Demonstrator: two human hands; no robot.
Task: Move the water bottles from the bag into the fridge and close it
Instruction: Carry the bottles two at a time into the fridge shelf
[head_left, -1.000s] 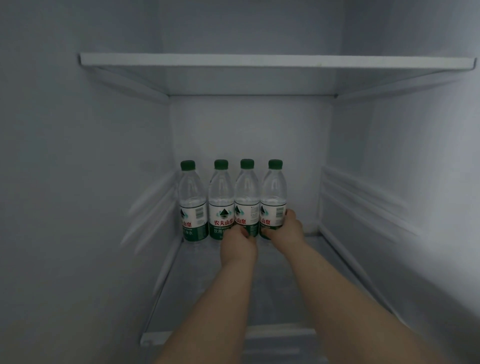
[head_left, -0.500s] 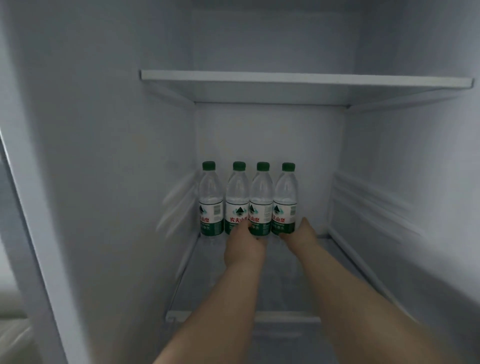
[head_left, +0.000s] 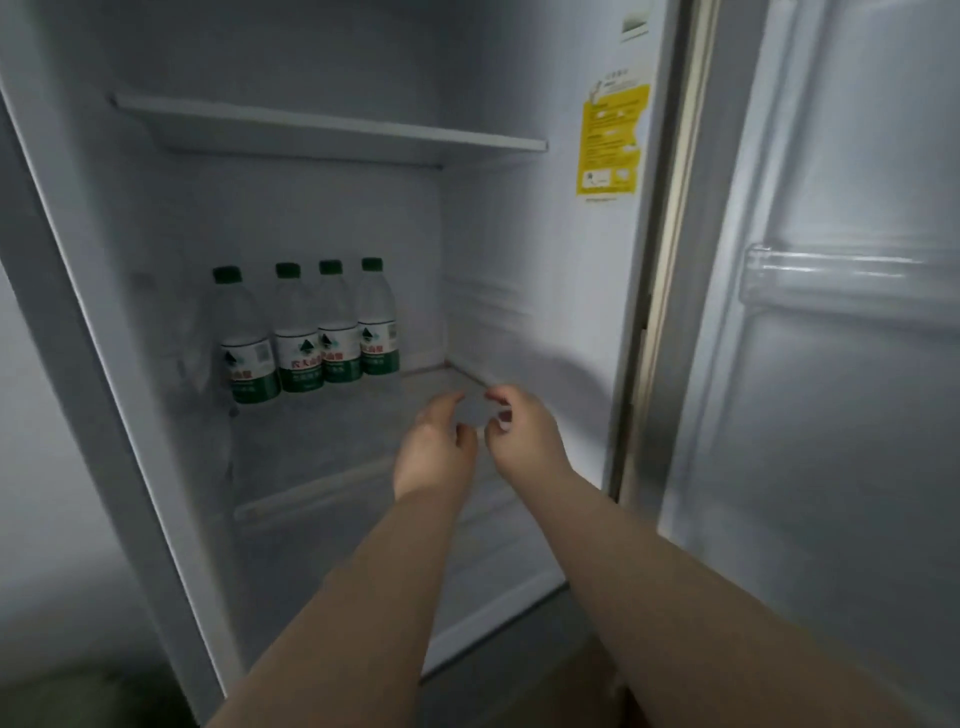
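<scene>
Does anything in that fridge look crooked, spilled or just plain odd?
Nothing stands out. Four water bottles stand upright, capped, in a tidy row at the back of the shelf, with no spill visible. Both hands, left hand and right hand, are empty. The door is open.

A yellow rectangular printed sticker is sticking to a white inner wall, beside a grey side wall.
</scene>
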